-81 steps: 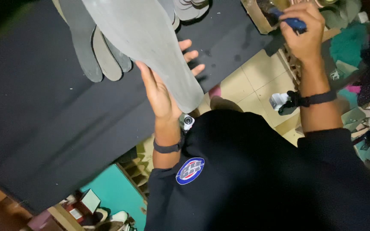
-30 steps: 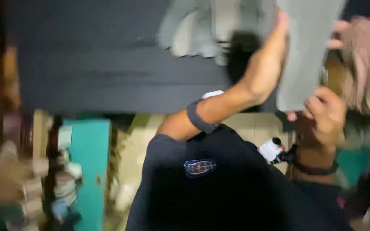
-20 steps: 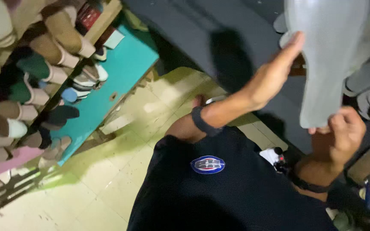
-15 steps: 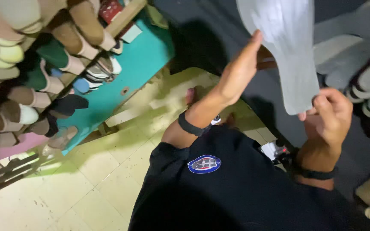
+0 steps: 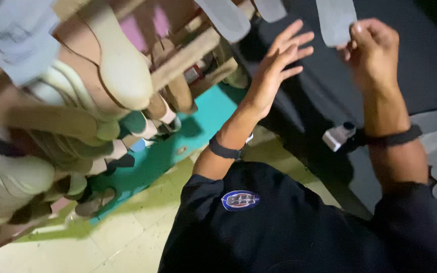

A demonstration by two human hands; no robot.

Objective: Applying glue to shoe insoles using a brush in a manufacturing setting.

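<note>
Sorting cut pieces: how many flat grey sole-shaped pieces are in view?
3, all along the top edge: one over the wooden rack, one beside it, one pinched by the right hand. More may lie out of frame.

Both arms reach up; the left hand (image 5: 274, 71) is spread with fingers apart, the right hand (image 5: 373, 48) pinched closed.

Black short-sleeved shirt with oval blue chest badge, black band on each wrist, bare forearms
</note>
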